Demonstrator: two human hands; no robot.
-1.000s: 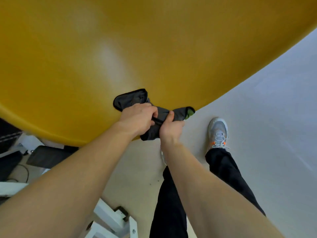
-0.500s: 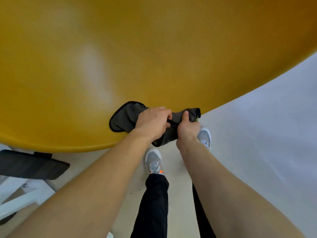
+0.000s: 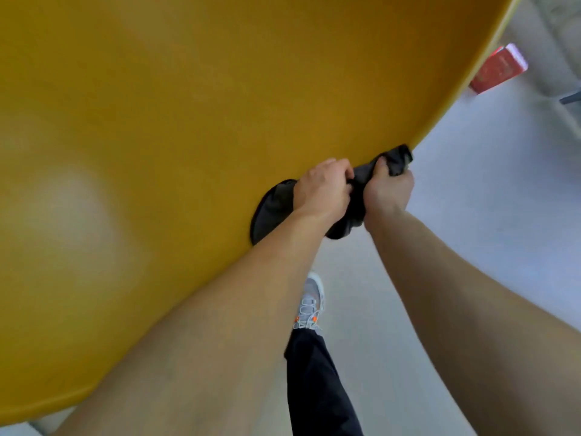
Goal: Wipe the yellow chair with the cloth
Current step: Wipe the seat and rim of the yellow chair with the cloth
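Observation:
The yellow chair (image 3: 195, 114) fills most of the head view as one broad, smooth, glossy curved surface. A dark grey cloth (image 3: 273, 206) lies bunched against its lower right edge. My left hand (image 3: 323, 187) grips the cloth's middle and presses it on the yellow surface. My right hand (image 3: 388, 187) is closed on the cloth's right end, right at the chair's rim. Part of the cloth hangs below the rim between my wrists.
Pale grey floor (image 3: 471, 247) lies to the right and below. My grey shoe (image 3: 309, 303) and black trouser leg (image 3: 317, 382) stand under the chair's edge. A red box (image 3: 496, 70) sits on the floor at the upper right.
Both hands have slid the cloth rightward and upward along the chair's lower rim. The view has swung, so the black and white items at lower left are gone and a red box shows.

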